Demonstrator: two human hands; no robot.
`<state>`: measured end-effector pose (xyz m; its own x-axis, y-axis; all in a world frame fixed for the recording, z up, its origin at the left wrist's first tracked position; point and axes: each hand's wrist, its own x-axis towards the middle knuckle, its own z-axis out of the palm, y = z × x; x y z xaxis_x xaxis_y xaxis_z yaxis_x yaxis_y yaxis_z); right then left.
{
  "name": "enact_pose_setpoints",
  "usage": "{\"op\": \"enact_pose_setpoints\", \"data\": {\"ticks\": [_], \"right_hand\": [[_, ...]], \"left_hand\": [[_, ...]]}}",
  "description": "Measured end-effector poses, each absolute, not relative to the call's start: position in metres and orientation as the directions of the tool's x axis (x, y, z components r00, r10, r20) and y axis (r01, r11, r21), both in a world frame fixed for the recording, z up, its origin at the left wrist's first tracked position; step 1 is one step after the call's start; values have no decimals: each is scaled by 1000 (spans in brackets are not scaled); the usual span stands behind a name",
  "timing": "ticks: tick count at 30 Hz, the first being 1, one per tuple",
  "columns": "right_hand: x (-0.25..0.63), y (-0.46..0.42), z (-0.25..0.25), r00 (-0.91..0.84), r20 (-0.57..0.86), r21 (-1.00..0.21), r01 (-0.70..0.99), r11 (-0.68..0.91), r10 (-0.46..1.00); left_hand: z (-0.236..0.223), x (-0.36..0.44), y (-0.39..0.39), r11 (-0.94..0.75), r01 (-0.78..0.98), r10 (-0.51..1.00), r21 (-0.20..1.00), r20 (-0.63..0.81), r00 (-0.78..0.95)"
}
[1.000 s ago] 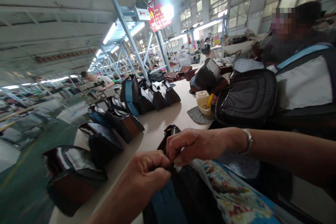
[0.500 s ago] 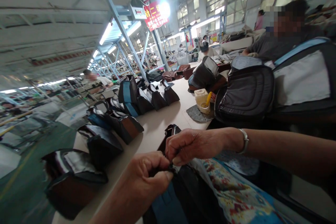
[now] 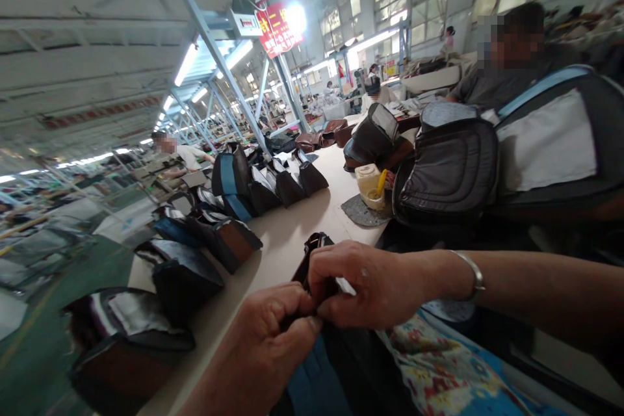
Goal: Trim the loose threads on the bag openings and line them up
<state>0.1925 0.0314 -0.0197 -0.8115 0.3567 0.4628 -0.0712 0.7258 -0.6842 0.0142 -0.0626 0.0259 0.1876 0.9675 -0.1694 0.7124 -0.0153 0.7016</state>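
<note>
At the lower middle, a black fabric bag (image 3: 361,364) with a blue panel lies across my lap, partly covered by my hands. My left hand (image 3: 268,331) pinches the bag's upper edge between thumb and bent fingers. Right beside it, my right hand (image 3: 363,283) grips the same edge, thumb and forefinger close to the left fingertips. A bit of white material shows under the right hand. The exact spot between the fingertips is hidden. A silver bangle (image 3: 474,273) circles the right wrist, and flowered cloth (image 3: 439,364) lies below that arm.
Several unfinished bags (image 3: 131,351) stand along the left of the pale table (image 3: 280,234). A yellowish container (image 3: 369,185) with a yellow handle sits on a grey pad (image 3: 358,211). Larger dark bags (image 3: 446,172) are piled at right, before a seated person (image 3: 517,78).
My right hand has turned slightly, with its wrist and bangle shifted to the right. Both hands still pinch the bag's edge. The view has shifted a little.
</note>
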Motion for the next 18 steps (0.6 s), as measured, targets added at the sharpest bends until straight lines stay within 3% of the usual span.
{"op": "enact_pose_setpoints", "data": {"ticks": [3, 8, 12, 14, 18], "right_hand": [[193, 34, -22, -801, 500, -646, -91, 758, 330], [202, 44, -22, -837, 445, -767, -173, 618, 318], [207, 47, -26, -864, 374, -854, -179, 488, 338], [207, 48, -29, -840, 442, -826, -245, 508, 314], [205, 50, -33, -741, 641, -612, -338, 715, 199]], "left_hand": [[25, 14, -62, -30, 733, 968, 680, -163, 191], [28, 16, -67, -37, 752, 972, 658, -150, 179], [27, 17, -68, -102, 789, 992, 606, 8, 122], [25, 15, -67, -188, 820, 982, 541, 91, 165], [23, 8, -67, -338, 843, 941, 418, 159, 298]]}}
